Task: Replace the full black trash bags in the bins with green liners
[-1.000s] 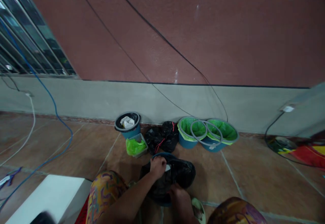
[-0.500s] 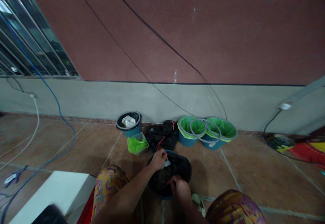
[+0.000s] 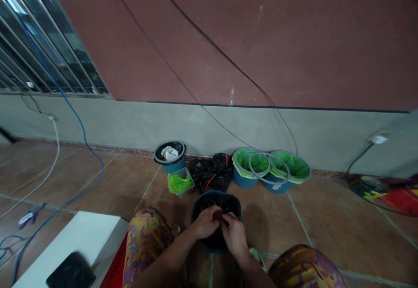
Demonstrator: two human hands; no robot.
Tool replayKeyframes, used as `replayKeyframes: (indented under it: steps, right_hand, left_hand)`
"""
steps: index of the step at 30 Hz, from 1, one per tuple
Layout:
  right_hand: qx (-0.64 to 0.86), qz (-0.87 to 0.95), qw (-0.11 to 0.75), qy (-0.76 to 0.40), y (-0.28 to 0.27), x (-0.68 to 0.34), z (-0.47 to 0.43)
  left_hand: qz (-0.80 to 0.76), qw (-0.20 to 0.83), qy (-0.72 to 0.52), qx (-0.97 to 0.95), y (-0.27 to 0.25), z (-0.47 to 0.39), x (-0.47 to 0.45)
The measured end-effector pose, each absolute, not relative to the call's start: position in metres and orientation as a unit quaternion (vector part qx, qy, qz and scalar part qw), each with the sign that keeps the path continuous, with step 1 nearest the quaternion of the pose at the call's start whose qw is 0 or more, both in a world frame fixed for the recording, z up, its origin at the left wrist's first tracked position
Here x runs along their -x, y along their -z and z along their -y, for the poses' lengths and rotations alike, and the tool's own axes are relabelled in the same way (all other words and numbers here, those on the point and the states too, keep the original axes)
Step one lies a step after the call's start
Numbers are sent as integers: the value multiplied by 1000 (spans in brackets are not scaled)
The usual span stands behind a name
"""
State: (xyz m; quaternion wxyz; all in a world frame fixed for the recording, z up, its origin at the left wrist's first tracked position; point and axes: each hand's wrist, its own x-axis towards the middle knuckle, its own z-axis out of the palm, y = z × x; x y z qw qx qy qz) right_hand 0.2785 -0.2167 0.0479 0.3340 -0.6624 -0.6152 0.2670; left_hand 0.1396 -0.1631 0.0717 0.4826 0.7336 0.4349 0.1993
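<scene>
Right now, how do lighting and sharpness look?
Head view: dim light; left hand and right hand soft, detail between them lost. Head view: dark blue bucket nearly black inside, faint shadow on the floor beside it. Head view: dark object on the white box blurred.

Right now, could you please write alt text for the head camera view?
A person's bare left hand and right hand are close together over a round blue bin holding a black plastic bag. Behind, by a red-and-grey wall, are a black-lined blue bin, black plastic bags with red ties and two green-lined blue bins.
</scene>
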Motion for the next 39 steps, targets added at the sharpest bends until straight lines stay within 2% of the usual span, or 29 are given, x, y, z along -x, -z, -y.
replayKeyframes:
  steps: [4,7,11,16,20,27,32,37,39]
  right_hand:
    - [649,575,408,-285,-56,-279,209]
    - [642,584,415,-275,-56,-286,205]
    - [697,601,344,-189,-47,-292,205]
    - [706,646,242,-159,-41,-275,202]
    - [658,700,207,-182,-38,-261,191]
    - [726,632,194,-191,5,-273,196]
    - [703,649,225,-182,6,-277,197]
    - [704,605,342,-147,-4,-280,190]
    - [712,585,359,-150,-2,-284,190]
  left_hand:
    - [-444,455,-168,-753,-84,163,-135]
    - [-457,475,-196,-726,-84,160,-132]
    - [-482,538,-267,-638,-79,153,-132]
    - [-447,570,-265,-637,-86,149,-137]
    - [-404,574,-263,-662,-100,151,-142]
    - [-397,618,-368,-570,-121,143,-134]
    - [-407,599,-409,-555,-127,133,-128]
    - [-388,616,-389,-564,-142,132,-128]
    - [-375,625,-387,-564,-147,133,-129]
